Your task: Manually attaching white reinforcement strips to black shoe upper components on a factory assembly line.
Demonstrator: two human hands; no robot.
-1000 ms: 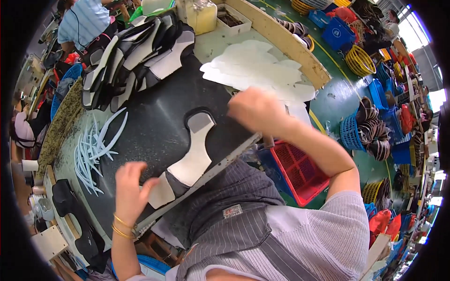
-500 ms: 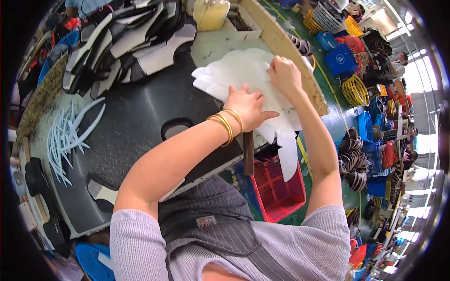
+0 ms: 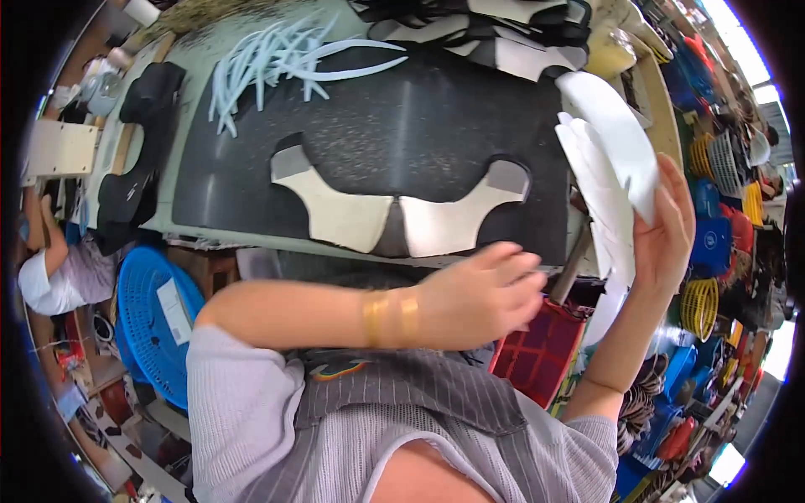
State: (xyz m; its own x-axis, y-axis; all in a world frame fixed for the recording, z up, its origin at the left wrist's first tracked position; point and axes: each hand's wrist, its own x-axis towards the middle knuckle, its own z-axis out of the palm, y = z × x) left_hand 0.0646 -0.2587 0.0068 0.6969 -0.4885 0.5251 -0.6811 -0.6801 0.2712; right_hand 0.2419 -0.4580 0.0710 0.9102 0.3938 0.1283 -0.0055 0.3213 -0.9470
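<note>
Interior view, brightly lit. White glare from windows [image 3: 742,46] saturates parts of the right margin. A pale vertical sheen crosses the dark mat [image 3: 436,117], and the uppermost white sheet [image 3: 619,138] reflects strongly, with little surface detail. Motion blur softens the left hand [image 3: 482,298]. Fisheye distortion bends straight edges toward the black rim, where background detail is indistinct.

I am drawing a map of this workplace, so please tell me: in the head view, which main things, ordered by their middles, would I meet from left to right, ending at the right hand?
Blue basket, pale blue strips, black-and-white cut piece, left hand, curved white sheet, right hand.
</note>
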